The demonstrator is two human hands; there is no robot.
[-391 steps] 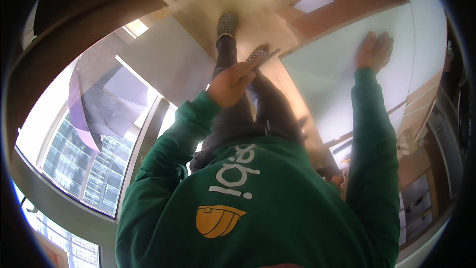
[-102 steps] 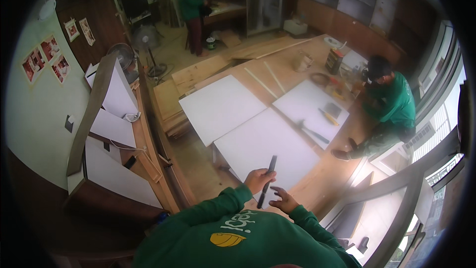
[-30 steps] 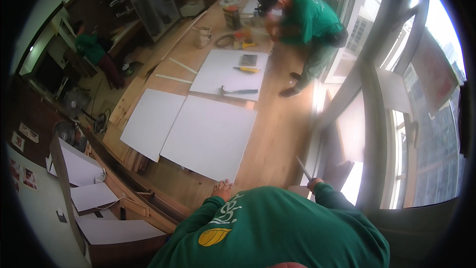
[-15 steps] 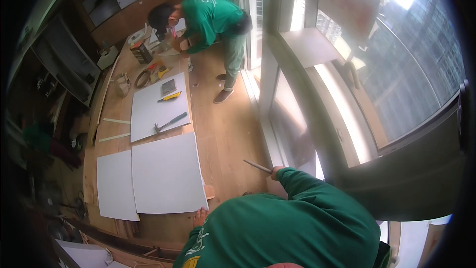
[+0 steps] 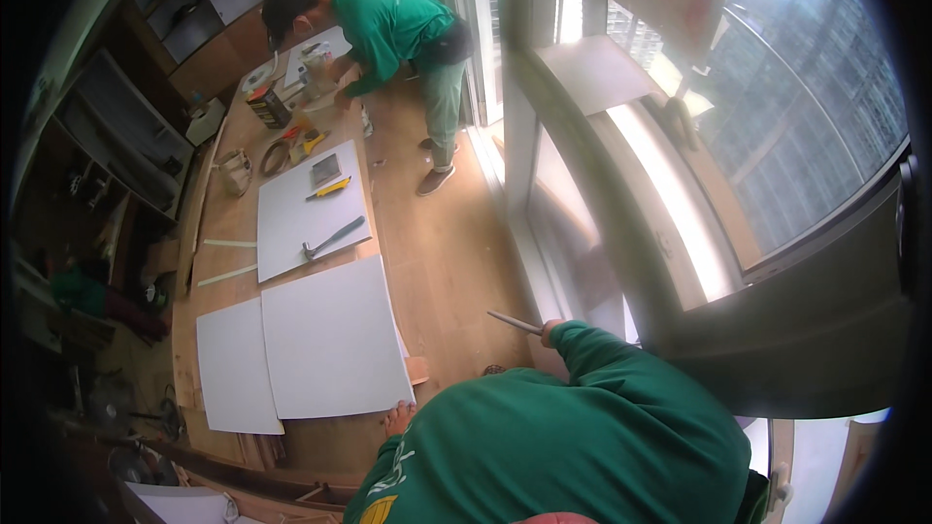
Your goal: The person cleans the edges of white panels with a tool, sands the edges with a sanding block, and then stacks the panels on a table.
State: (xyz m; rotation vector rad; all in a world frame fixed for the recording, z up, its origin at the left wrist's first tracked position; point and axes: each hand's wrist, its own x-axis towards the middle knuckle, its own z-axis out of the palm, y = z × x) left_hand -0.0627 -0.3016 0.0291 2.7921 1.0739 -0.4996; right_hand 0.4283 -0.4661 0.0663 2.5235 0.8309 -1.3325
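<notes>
My right hand (image 5: pixel 551 332) is closed around the end of a file (image 5: pixel 515 322), a long, slim grey tool that points left over the floor. My left hand (image 5: pixel 399 418) rests by the near right corner of a white board (image 5: pixel 335 340), fingers stretched out. Left of that board lies a narrower white board (image 5: pixel 238 369), edge to edge with it. Farther up the table is another white board (image 5: pixel 301 209), bearing a hammer (image 5: pixel 335 238), a yellow utility knife (image 5: pixel 330 188) and a flat grey plate (image 5: pixel 325 170).
A co-worker (image 5: pixel 393 34) in green bends over the table's far end. Near there stand a dark box (image 5: pixel 268 107), a roll of tape (image 5: pixel 275 157) and a jug-like container (image 5: pixel 234 173). A window frame (image 5: pixel 582 155) runs along my right. Another person (image 5: pixel 83 291) is dimly visible at left.
The view has shifted slightly. The co-worker's head and arms have moved a little at the far end. My right hand keeps the file, and my left hand stays by the board's corner.
</notes>
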